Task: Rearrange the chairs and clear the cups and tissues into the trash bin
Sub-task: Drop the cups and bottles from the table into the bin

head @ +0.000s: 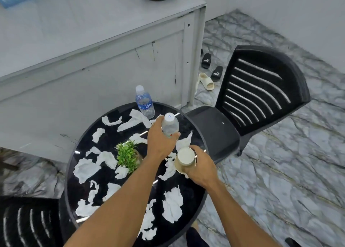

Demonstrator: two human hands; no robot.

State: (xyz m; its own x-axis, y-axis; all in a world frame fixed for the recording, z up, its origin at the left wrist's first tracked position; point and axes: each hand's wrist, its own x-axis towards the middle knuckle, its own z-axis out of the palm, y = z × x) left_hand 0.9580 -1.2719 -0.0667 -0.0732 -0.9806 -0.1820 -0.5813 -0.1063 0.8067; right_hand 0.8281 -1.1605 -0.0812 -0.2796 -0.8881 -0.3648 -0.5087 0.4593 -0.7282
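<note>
My left hand (160,140) grips a clear plastic bottle (169,125) with a white cap, held above the round black table (194,196). My right hand (199,169) holds a paper cup (185,159) by its side, over the table's right edge. Several crumpled white tissues (172,203) lie scattered across the tabletop. A second water bottle (144,102) with a blue label stands at the table's far edge. One black plastic chair (257,90) stands to the right of the table, and another chair (24,222) shows at the bottom left.
A small green potted plant (127,156) sits at the table's centre. A long grey counter (93,47) runs behind the table. Black slippers (211,65) and a cream one (206,81) lie on the marble floor beyond the chair. No trash bin is in view.
</note>
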